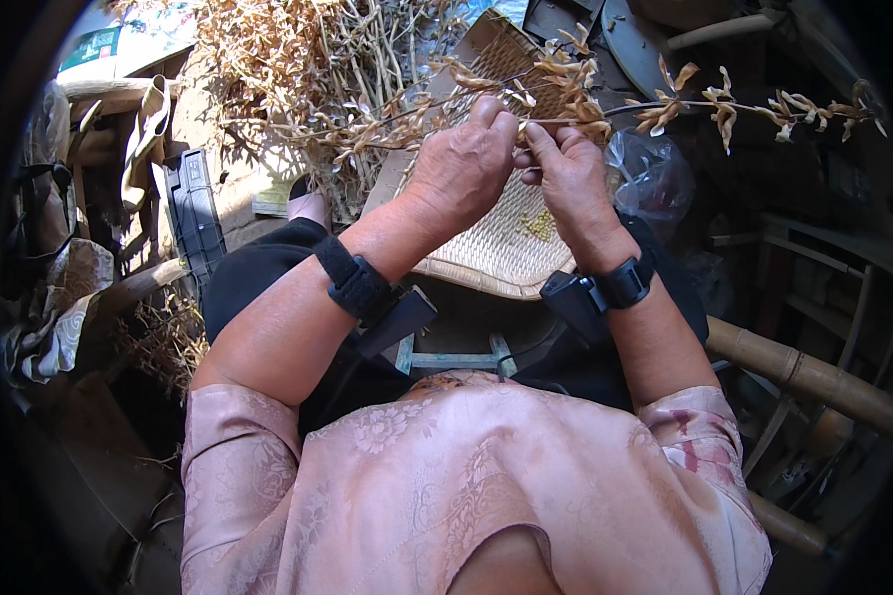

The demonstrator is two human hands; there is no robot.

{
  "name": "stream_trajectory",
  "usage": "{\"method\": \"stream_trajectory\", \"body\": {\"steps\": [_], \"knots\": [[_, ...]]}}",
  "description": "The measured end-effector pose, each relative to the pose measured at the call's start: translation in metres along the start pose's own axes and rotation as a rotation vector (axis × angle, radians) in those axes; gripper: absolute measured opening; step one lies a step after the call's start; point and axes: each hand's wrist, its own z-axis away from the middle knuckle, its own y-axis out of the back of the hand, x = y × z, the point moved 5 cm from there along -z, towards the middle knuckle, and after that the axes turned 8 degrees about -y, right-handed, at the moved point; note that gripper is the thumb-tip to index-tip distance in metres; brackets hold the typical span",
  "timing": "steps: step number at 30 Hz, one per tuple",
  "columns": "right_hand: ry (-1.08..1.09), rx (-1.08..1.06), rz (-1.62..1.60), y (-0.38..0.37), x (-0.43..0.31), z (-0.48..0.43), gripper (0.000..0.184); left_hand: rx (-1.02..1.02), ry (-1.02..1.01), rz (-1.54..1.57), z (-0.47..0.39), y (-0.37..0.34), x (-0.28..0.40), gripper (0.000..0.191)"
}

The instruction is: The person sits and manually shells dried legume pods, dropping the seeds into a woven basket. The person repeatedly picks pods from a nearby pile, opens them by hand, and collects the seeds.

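Above the woven bamboo basket (491, 238), my left hand (461, 163) is closed around a dried bean stalk (744, 106). The stalk carries tan, curled pods and extends far to the right. Close beside it, my right hand (577, 175) pinches at the stalk, with a small pale pod (522, 128) at the thumb tip. My fingers partly hide what lies between them. Several yellow-green beans (539, 225) lie in the basket, toward its right front. Each wrist wears a black strap with a dark box-like device.
A large heap of dried bean plants (268, 67) lies at the upper left. A clear plastic bag (649, 175) sits right of the basket. Thick bamboo poles (804, 368) cross the right side. A black slatted plastic object (196, 204) stands at the left, near a wooden pole (145, 284).
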Motion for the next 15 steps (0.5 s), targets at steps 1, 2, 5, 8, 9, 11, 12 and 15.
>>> {"method": "stream_trajectory", "body": {"steps": [1, 2, 5, 8, 9, 11, 12, 15], "knots": [[0.002, -0.001, 0.000, -0.0006, -0.0006, 0.0004, 0.023, 0.008, -0.004, 0.013, 0.0000, 0.0005, 0.0000, 0.018], [0.007, 0.002, 0.013, -0.0011, -0.0013, 0.0010, 0.023, 0.011, -0.003, 0.013, 0.0000, 0.0009, 0.0000, 0.018], [0.017, 0.010, 0.032, -0.0011, -0.0024, 0.0015, 0.025, 0.026, -0.006, 0.020, -0.0010, 0.0008, -0.0008, 0.018], [0.023, 0.020, 0.067, 0.0010, -0.0031, 0.0019, 0.026, 0.035, -0.028, 0.015, -0.0019, 0.0018, -0.0023, 0.019], [0.027, 0.022, 0.083, 0.0020, -0.0036, 0.0017, 0.026, 0.038, -0.035, 0.012, -0.0019, 0.0015, -0.0022, 0.019], [0.038, 0.027, 0.100, 0.0027, -0.0037, 0.0009, 0.026, 0.036, -0.046, -0.001, -0.0020, 0.0005, -0.0032, 0.020], [0.044, 0.030, 0.101, 0.0028, -0.0036, 0.0004, 0.026, 0.034, -0.049, -0.010, -0.0022, 0.0004, -0.0041, 0.020], [0.064, 0.047, 0.134, 0.0036, -0.0037, 0.0001, 0.025, 0.032, -0.057, -0.022, -0.0020, 0.0007, -0.0042, 0.020]]}}
